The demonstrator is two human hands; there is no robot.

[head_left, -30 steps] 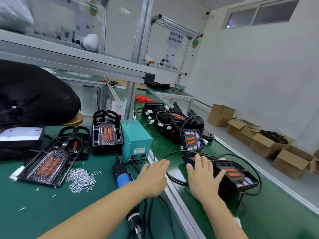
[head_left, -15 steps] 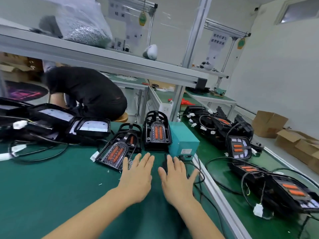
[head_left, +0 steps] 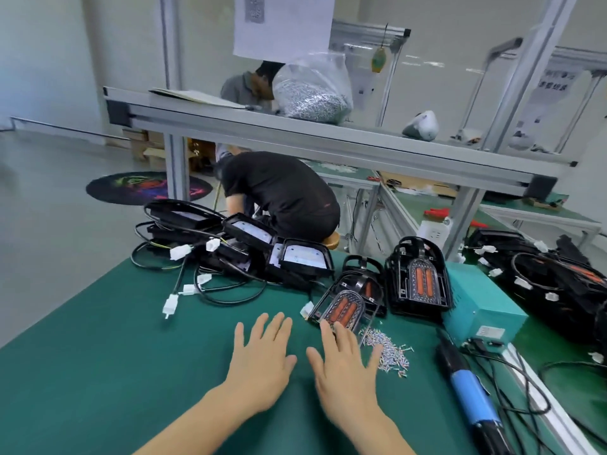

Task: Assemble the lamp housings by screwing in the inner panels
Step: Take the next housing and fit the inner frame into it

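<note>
**Hands free, panel just ahead of my right**

Both my hands are flat and empty over the green mat (head_left: 98, 372), fingers straight and spread; the left hand (head_left: 262, 353) hovers over bare mat, the right hand (head_left: 341, 366) reaches further right, its fingertips (head_left: 328, 326) at the near edge of the panel (head_left: 343, 305). That panel, with its orange strips, lies ahead and slightly right of my right hand; its long axis runs away from me, tilted to the right, rounded end nearest me. The right hand is plainly the nearer one; the left is well apart from it. The screws (head_left: 387, 351) lie in a loose heap just right of my right hand, and the driver (head_left: 466, 389) lies beyond them, further right. A second housing (head_left: 417, 280) stands propped behind. I judge nothing is gripped yet; the next move is probably to draw the panel in with the right hand.
</note>
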